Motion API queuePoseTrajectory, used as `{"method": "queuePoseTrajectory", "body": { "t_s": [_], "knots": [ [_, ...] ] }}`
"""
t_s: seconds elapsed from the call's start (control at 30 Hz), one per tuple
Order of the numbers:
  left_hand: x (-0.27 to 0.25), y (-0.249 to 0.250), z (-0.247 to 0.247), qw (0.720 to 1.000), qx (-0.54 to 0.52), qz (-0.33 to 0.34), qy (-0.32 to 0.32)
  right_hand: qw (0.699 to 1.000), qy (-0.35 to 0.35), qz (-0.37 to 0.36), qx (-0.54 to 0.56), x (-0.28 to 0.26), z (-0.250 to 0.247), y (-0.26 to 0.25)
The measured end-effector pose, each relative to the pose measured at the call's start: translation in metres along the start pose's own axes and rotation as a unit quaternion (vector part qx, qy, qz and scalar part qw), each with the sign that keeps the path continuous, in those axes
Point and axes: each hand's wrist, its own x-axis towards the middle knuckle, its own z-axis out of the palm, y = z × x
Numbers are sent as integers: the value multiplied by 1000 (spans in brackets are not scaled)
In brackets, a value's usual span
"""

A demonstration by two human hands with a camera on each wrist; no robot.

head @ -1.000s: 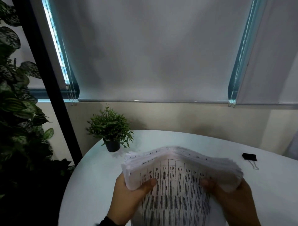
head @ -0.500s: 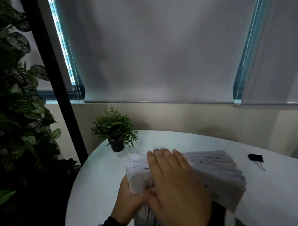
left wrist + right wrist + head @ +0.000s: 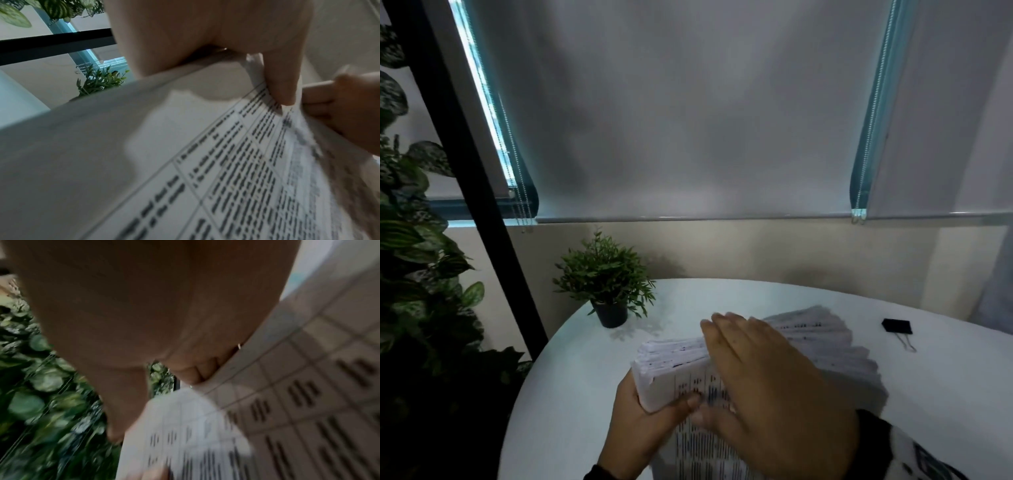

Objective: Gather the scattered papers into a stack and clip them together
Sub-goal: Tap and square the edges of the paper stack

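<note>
While the left hand point(image 3: 643, 421) grips the left edge of the stack of papers point(image 3: 825, 346), its thumb point(image 3: 681, 402) curls over the printed top sheet and the rest of the hand sits beneath the stack. From the left wrist view the same thumb point(image 3: 281, 78) presses down onto the sheet's table of text, pinching the pile against the palm. Across the stack lies the right hand point(image 3: 767, 387), flat and spread, fingers straight and close together, palm down on the top sheet with the fingertips point(image 3: 722, 320) reaching toward 11 o'clock, over the far edge. It curls round nothing; it only presses. The right wrist view is blurred, showing the palm point(image 3: 144, 305) above the gridded page and little else.

Under both hands the papers are gathered into one thick pile, held tilted above the near part of the round white surface point(image 3: 774, 298). Its far edges are not flush: the sheets fan out unevenly toward 1 and 2 o'clock, and the left corner shows ragged layers.

Well apart from the pile, at 2 o'clock, a black binder clip point(image 3: 898, 326) lies on the surface with its wire handles pointing toward the person. At 11 o'clock a small potted plant point(image 3: 604, 277) stands near the surface's far-left rim. Leafy foliage point(image 3: 410, 260) and a dark slanted post point(image 3: 465, 161) fill the left side, and drawn grey blinds point(image 3: 688, 102) hang behind.
</note>
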Motion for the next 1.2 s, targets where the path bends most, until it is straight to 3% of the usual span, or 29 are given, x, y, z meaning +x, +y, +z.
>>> {"method": "queuePoseTrajectory", "body": {
  "t_s": [0.1,0.2,0.27,0.37,0.43,0.47,0.53,0.6,0.63,0.67,0.73,0.8,0.87,0.93,1.03,1.2],
  "knots": [
    [3,-2,-1,1000,-21,4,1,998,2,67,-3,-8,-6,22],
    [1,-1,1,1000,-16,-7,-17,994,-64,75,-47,-11,-18,35],
    [3,0,3,1000,-20,-13,-7,992,-68,101,-40,-13,-23,43],
    [3,0,6,1000,-18,-23,9,992,-83,54,-82,-15,-21,60],
    [3,4,8,999,-26,-25,14,993,-105,40,-29,-14,-18,86],
    [4,5,8,999,-39,-29,11,989,-119,68,47,-17,-16,99],
    [3,9,7,997,-73,-34,-1,954,-64,112,272,-23,-10,114],
    [1,8,6,994,-104,-44,-5,859,-4,150,489,-29,8,114],
    [2,2,3,992,-114,-46,-5,826,10,139,546,-30,19,110],
    [2,1,4,992,-117,-46,1,821,40,124,555,-31,32,108],
    [3,3,9,995,-88,-43,11,827,145,132,528,-26,50,103],
    [4,6,17,996,-32,-20,82,822,240,163,490,-21,49,92],
    [6,16,24,989,52,21,136,830,291,171,445,-19,44,83],
    [10,21,27,981,79,113,138,846,294,159,416,-19,36,78],
    [12,14,21,955,115,226,157,845,271,162,431,-24,35,80],
    [13,13,26,943,197,234,130,863,296,122,390,-28,56,77]
  ]
}}
